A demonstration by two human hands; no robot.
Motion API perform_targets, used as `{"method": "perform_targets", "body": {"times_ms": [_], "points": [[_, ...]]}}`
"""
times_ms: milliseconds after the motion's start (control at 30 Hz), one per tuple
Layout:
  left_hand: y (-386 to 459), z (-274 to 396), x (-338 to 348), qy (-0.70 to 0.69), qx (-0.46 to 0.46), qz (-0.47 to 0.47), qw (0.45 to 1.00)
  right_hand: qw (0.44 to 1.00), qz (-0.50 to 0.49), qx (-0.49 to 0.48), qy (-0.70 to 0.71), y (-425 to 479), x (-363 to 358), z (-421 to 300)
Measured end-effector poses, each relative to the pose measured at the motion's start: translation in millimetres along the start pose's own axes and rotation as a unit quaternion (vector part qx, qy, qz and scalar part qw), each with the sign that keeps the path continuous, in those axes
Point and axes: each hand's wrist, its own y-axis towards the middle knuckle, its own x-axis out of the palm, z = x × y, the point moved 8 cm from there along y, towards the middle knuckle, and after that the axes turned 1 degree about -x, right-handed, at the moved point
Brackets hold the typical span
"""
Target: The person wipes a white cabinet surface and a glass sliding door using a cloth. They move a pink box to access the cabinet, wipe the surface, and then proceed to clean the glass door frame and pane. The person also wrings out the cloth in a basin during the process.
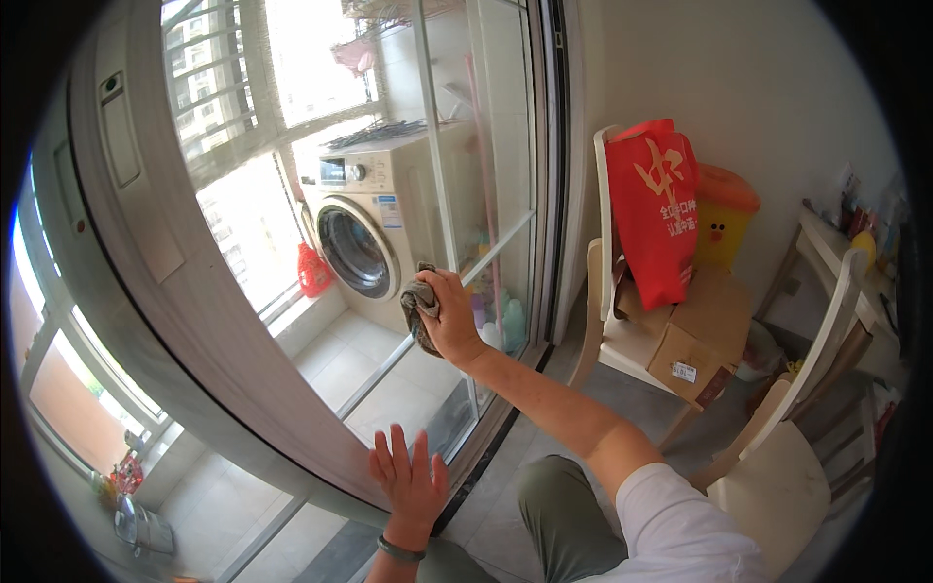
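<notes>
My right hand (455, 321) grips a crumpled grey-brown cloth (420, 302) against the glass pane of a sliding door (437, 218). Thin white bars divide the glass around it. My left hand (410, 477) is raised with its fingers spread, close to the lower part of the door's wide frame (291, 415); whether the palm touches it I cannot tell. Nothing is in that hand, and a bangle (401, 550) circles the wrist. Behind the glass stands a front-loading washing machine (364, 218), with a red plastic bag (312, 271) beside it.
At right, a white chair (634, 353) carries a red bag (652, 211) and a cardboard box (692, 342). A yellow bin with an orange lid (725, 218) is behind it. Another chair (773, 488) stands nearer, by a cluttered table (838, 248). The door track (503, 430) crosses the floor.
</notes>
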Motion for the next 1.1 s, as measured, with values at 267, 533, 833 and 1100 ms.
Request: {"method": "perform_targets", "body": {"times_ms": [267,533,833,1100], "points": [[112.5,2.3,57.7,0.059,-0.108,0.047,0.991,0.996,-0.003,-0.077,0.047,27.9,-23.0,23.1],[143.0,-14.1,97.0,0.255,-0.105,0.042,0.96,0.993,0.08,-0.054,0.065,111.7,-63.8,111.4],[144.3,-16.7,128.0,0.33,-0.077,0.066,0.939,0.952,0.195,0.215,-0.101,150.4,-126.1,311.4],[143.8,-16.1,117.3,0.354,-0.052,0.095,0.929,0.991,0.069,-0.112,0.038,122.5,-78.8,108.6]]}}
